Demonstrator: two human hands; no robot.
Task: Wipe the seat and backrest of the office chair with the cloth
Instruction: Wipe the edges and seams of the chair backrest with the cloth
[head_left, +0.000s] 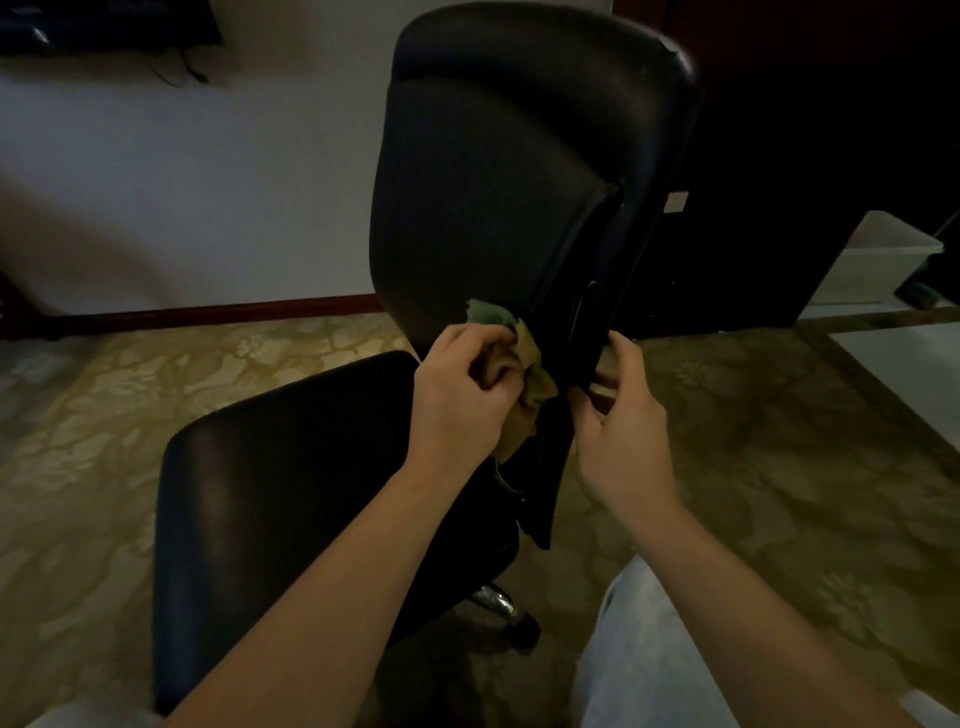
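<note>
A black office chair stands before me, its tall backrest upright and its seat low on the left. My left hand grips a bunched tan and green cloth against the lower part of the backrest, just above the seat. My right hand pinches the backrest's lower right edge, fingers curled behind it. A bit of cloth seems to show by its fingertips. The chair's chrome base peeks out under the seat.
Patterned beige carpet lies all around the chair. A white wall with a red-brown skirting board runs behind on the left. Dark furniture and a white box stand at the right. My trouser leg is at the bottom.
</note>
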